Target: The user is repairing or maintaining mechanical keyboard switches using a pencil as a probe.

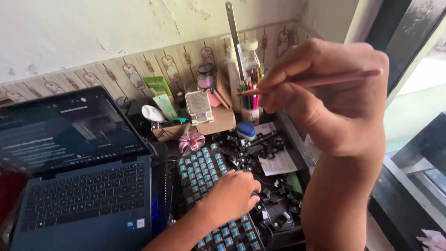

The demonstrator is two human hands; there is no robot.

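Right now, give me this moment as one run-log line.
left hand: resting on keyboard, keycaps off | right hand: raised, holding pencil | loose keycaps right of keyboard | laptop open, left

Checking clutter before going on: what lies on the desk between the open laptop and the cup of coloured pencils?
In the head view, between the laptop and the pencil cup sit a white mouse-like device, a small digital scale on a cardboard box, and a pink flower-shaped clip.

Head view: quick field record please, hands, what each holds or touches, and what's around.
left hand: resting on keyboard, keycaps off, blue switches showing
right hand: raised, fingers pinching a thin brown pencil
loose keycaps: black, scattered right of keyboard
laptop: open, left of keyboard, screen lit
pencil cup: behind, by the wall
paper sheet: under keycaps
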